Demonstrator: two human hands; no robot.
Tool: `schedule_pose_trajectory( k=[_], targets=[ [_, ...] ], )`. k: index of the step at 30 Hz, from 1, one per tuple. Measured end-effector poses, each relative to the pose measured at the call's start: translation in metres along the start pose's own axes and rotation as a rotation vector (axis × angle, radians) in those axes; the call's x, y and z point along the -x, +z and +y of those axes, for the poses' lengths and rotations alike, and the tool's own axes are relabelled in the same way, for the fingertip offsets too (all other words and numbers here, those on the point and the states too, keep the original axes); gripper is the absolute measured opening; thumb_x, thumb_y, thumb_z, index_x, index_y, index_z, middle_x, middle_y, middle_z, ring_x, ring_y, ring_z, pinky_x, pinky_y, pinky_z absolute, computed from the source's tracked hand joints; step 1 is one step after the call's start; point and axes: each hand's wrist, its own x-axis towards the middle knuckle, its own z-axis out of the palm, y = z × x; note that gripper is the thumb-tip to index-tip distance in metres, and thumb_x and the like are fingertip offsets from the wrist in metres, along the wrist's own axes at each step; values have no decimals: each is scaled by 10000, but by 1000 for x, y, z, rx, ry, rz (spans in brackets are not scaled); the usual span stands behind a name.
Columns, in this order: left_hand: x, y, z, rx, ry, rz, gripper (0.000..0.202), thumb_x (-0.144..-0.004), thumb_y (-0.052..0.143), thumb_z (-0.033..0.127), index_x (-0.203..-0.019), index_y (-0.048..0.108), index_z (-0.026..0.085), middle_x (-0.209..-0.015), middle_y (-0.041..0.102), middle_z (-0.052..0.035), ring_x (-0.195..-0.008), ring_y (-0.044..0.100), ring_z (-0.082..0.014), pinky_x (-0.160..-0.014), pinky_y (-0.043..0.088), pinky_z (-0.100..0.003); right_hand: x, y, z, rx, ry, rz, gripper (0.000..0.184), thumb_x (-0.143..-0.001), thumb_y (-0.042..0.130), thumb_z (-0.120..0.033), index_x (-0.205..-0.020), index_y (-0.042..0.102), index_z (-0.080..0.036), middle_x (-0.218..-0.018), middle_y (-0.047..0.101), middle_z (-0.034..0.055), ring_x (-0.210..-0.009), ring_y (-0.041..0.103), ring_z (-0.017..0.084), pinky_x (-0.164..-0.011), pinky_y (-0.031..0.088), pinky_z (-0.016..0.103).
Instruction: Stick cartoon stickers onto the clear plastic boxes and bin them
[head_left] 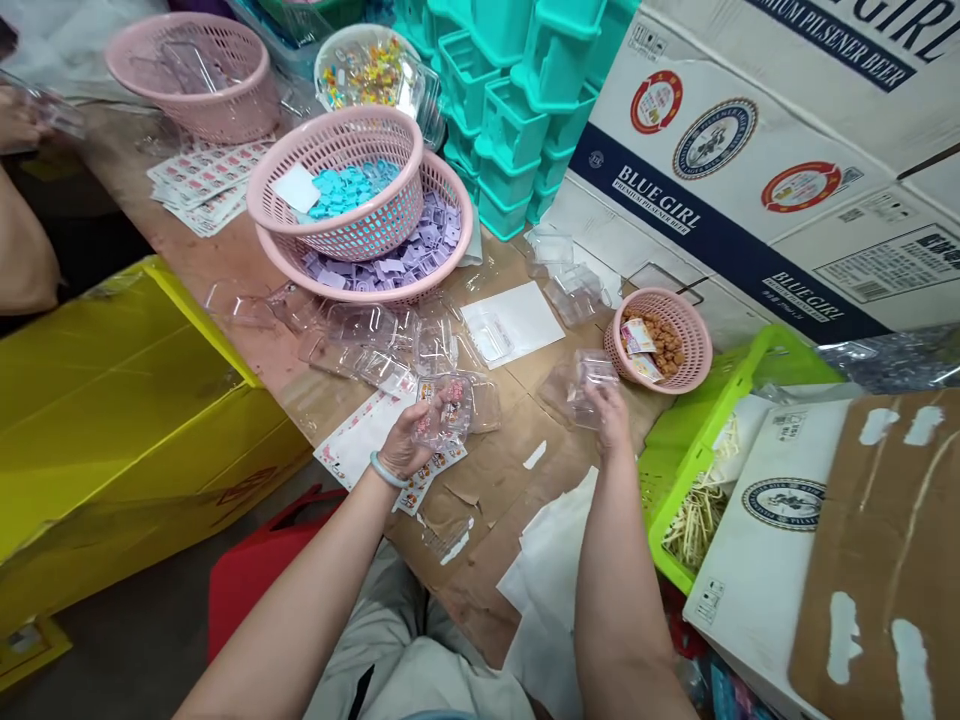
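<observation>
My left hand (406,440), with a pale bangle at the wrist, is closed on a clear plastic blister shell (442,412) that shows small pink and red printed marks. A sticker sheet (360,440) lies partly beneath that hand. Further right, my right hand (611,415) grips another clear plastic shell (581,385), close to a small pink basket (701,345) of brown pieces (667,340). Several loose clear plastic shells (367,335) lie on the table beyond my left hand. A white card (514,322) rests between the hands, farther back.
Stacked pink baskets (259,185) hold blue and purple parts. Teal bins (514,125) and beer cartons (675,180) stand behind. A green crate (667,500) is at right, a yellow box (135,420) at left. Another person's arm (22,220) shows at far left.
</observation>
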Motion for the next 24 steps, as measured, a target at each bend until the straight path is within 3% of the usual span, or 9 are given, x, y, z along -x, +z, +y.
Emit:
schedule_pose_trajectory(
  k=[2, 5, 8, 12, 14, 18, 24],
  targets=[
    [-3, -2, -2, 13, -17, -13, 554, -667, 720, 412, -1134, 647, 123, -1189, 650, -99, -1138, 567, -277, -936, 451, -339, -14, 14, 2, -48, 43, -25, 360, -701, 716, -442, -986, 718, -222, -1337, 570, 55, -1300, 470, 294, -1058, 402, 468],
    [-4, -7, -5, 55, -58, -41, 573, -674, 714, 461, -1140, 638, 137, -1190, 643, -97, -1058, 594, -242, -907, 459, -327, -3, 34, 10, -100, 102, -108, 334, -665, 766, -430, -919, 742, -215, -1188, 670, 56, -1178, 581, 293, -987, 473, 445],
    [-3, -12, -10, 112, -90, -56, 583, -679, 705, 499, -1152, 623, 170, -1232, 622, -99, -1053, 592, -237, -879, 480, -346, 21, 50, 18, -157, 171, -177, 399, -669, 764, -446, -1002, 728, -229, -1095, 716, 58, -1041, 660, 281, -900, 530, 441],
    [-2, -14, -18, 164, -127, -80, 623, -658, 719, 511, -1183, 590, 202, -1334, 559, -106, -1093, 577, -283, -827, 509, -415, 41, 62, 26, -231, 211, -205, 515, -680, 736, -464, -1157, 663, -282, -1170, 697, 46, -1043, 662, 270, -886, 542, 457],
    [-1, -14, -22, 186, -129, -86, 616, -672, 717, 498, -1193, 580, 198, -1277, 596, -108, -1058, 597, -280, -819, 514, -423, 46, 64, 26, -281, 232, -204, 528, -676, 738, -441, -1176, 650, -299, -1189, 688, 39, -1065, 654, 269, -902, 535, 473],
    [8, -11, -31, 220, -91, -110, 587, -681, 746, 414, -1184, 595, 152, -1051, 693, -85, -924, 642, -211, -820, 507, -334, 59, 69, 23, -411, 322, -181, 495, -642, 761, -386, -1120, 678, -288, -1143, 705, 40, -1022, 671, 270, -923, 525, 500],
    [39, -11, -34, 203, 10, -97, 477, -672, 754, 403, -1055, 667, 132, -906, 720, -99, -780, 667, -204, -732, 488, -321, 89, 89, 10, -478, 383, -234, 418, -662, 728, -370, -1073, 681, -307, -1158, 694, 15, -1070, 647, 269, -950, 513, 551]
  ],
)
